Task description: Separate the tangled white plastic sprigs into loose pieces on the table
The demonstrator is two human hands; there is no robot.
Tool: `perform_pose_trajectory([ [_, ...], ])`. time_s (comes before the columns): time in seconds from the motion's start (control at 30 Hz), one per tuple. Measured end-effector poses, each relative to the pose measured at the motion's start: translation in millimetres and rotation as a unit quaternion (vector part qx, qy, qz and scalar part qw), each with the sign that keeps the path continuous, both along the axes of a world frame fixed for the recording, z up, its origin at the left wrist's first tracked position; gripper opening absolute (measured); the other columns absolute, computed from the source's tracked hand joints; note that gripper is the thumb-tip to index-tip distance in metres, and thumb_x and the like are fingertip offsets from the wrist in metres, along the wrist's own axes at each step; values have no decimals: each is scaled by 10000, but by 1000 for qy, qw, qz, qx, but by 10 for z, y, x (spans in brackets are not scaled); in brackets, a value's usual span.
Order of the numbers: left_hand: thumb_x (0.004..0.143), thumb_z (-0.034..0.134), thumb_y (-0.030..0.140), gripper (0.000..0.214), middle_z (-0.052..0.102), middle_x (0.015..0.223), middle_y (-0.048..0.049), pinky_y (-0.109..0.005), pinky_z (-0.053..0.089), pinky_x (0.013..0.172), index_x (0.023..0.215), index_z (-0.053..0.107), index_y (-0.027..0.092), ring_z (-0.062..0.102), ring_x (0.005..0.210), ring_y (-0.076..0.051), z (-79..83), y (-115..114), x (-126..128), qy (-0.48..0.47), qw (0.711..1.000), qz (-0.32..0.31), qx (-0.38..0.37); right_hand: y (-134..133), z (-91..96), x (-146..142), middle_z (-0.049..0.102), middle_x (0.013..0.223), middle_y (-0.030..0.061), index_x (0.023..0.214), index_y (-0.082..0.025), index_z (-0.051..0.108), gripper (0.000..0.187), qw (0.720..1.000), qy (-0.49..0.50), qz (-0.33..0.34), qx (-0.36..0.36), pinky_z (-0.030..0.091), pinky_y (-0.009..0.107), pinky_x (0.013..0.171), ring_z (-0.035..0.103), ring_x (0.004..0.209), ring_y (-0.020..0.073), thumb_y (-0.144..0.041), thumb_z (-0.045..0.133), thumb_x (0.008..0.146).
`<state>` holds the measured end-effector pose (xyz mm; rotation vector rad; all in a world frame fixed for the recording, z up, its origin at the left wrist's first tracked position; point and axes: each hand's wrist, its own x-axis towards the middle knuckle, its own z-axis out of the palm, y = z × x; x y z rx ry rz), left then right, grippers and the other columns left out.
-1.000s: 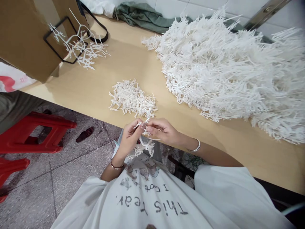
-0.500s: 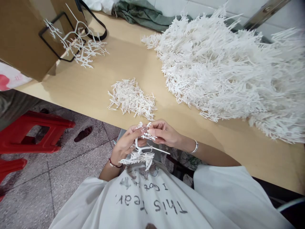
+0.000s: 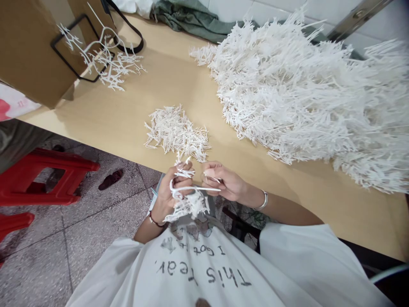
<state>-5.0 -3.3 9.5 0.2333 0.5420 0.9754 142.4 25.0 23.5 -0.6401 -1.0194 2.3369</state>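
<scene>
My left hand [image 3: 168, 192] is closed round a white branched plastic frame [image 3: 188, 200] with many small pieces hanging from it, held just off the table's near edge. My right hand [image 3: 223, 181] is pinched on a few small white pieces beside that frame. Just beyond both hands a small heap of loose white pieces [image 3: 175, 134] lies on the wooden table [image 3: 128, 115]. A very large pile of white branched frames [image 3: 306, 98] covers the table's right half.
A cardboard box [image 3: 28, 47] with a black strap stands at the far left, with a few stripped white frames [image 3: 108, 64] against it. Green cloth [image 3: 191, 19] lies at the back. Red plastic stools [image 3: 47, 175] stand on the tiled floor to the left.
My hands have drawn slightly apart. The right hand has pulled away from the frame with small pieces in its pinch, and the frame has turned and bunched lower in my left hand.
</scene>
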Motion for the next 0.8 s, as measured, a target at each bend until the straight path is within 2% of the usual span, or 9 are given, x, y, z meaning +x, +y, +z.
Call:
perform_pose_trajectory([
  [0.07,723,653,362,363,197,460,109,-156,122,295,599,360,189,88,314,-4,10,39,-33,6,1000,11,4,4,31,-1,329,388,-108,573,-166,408,339,998,-18,4,64,212,154,337,241,317,21,-341,573,811],
  [0.13,729,652,380,389,232,458,97,-157,172,314,573,355,182,160,325,-11,-6,60,-41,45,998,36,31,45,62,11,379,448,-85,607,-155,455,322,978,-83,-7,190,205,163,361,271,355,23,-344,545,852],
  [0.2,728,660,405,404,273,453,86,-160,202,345,559,376,172,224,351,-20,-57,64,-37,103,988,93,69,127,69,41,411,505,-61,639,-145,500,299,924,-177,-48,336,221,175,399,314,409,31,-335,546,865],
  [0.3,737,668,407,369,337,467,72,-171,195,374,580,446,157,260,384,-26,-171,63,-41,204,957,172,111,291,2,108,425,521,-45,614,-134,521,301,802,-303,-133,497,247,196,455,337,461,41,-318,603,837],
  [0.43,747,663,420,341,368,490,63,-184,196,390,606,502,155,275,408,-33,-291,75,-64,289,925,200,144,452,-164,175,444,526,-38,600,-141,503,339,696,-394,-155,579,267,214,494,365,482,57,-361,617,831],
  [0.53,765,649,415,327,367,514,60,-186,208,402,620,502,161,283,428,-39,-316,85,-66,315,911,212,162,477,-219,184,484,585,-26,666,-153,519,316,651,-419,-158,613,304,220,533,420,525,74,-402,584,850],
  [0.6,787,627,408,313,362,538,56,-188,218,417,638,496,166,285,451,-45,-305,85,-60,331,902,212,177,459,-200,173,495,651,-16,773,-162,534,268,647,-404,-191,617,331,220,552,442,570,88,-415,587,843],
  [0.7,819,590,394,312,357,567,46,-195,244,456,634,486,165,294,497,-59,-266,73,-50,376,879,201,216,402,-117,144,502,735,5,887,-166,534,221,678,-333,-224,616,362,218,568,460,632,103,-376,586,848],
  [0.8,820,590,371,303,379,581,35,-206,283,501,618,510,160,325,541,-76,-231,63,-48,412,856,176,260,338,-33,109,554,822,41,910,-150,568,180,736,-259,-131,612,406,232,663,516,750,121,-321,512,899],
])
